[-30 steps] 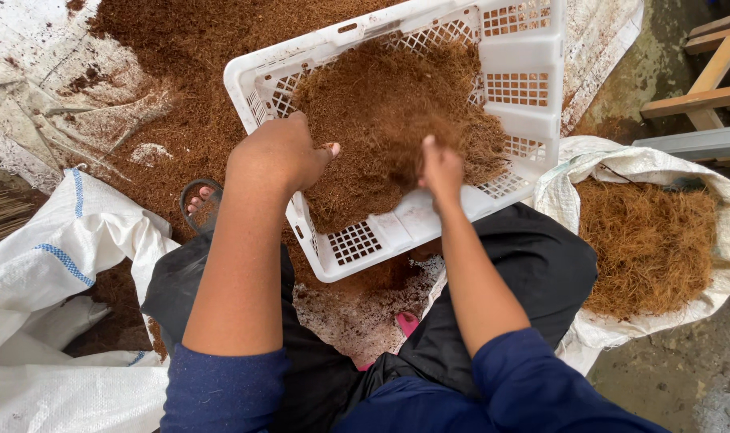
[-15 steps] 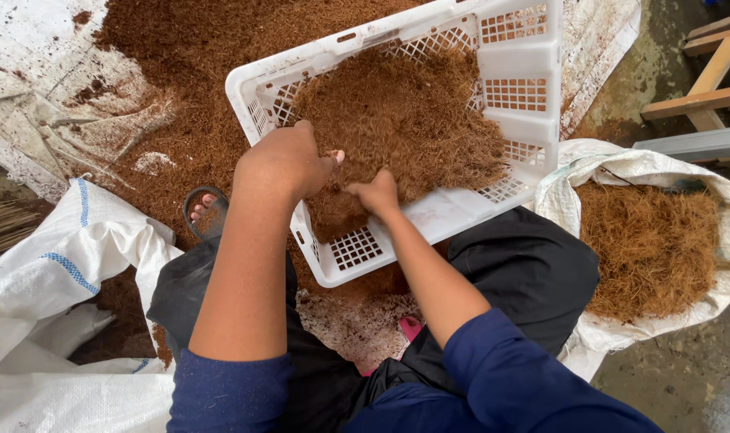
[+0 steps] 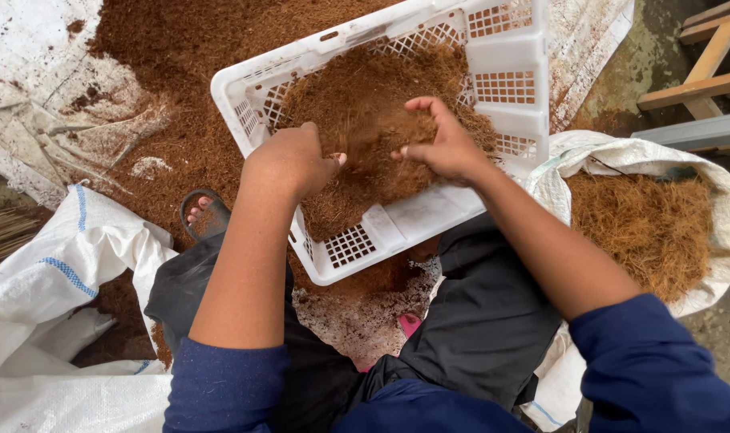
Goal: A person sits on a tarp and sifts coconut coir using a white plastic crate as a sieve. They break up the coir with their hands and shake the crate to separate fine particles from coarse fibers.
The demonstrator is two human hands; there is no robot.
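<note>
A white plastic lattice crate (image 3: 505, 60) rests tilted on my knees, half full of fine brown coir dust (image 3: 365, 96). My left hand (image 3: 293, 160) is curled inside the crate's near-left corner, fingers closed on a clump of the brown fibre. My right hand (image 3: 445, 144) hovers over the pile in the crate's middle, fingers spread and palm turned inward, with loose fibre falling between the two hands. The hands are a short gap apart.
A large heap of brown coir (image 3: 188, 96) spreads on a white sheet (image 3: 36, 72) beyond the crate. At right an open white sack (image 3: 725, 216) holds coarser golden fibre (image 3: 637, 224). Empty white sacks (image 3: 76, 273) lie left; wooden frame (image 3: 709, 64) top right; my sandalled foot (image 3: 204, 212).
My right hand has risen from the crate's near rim up over the pile and opened. The crate has shifted slightly; my left hand stays at the near-left corner.
</note>
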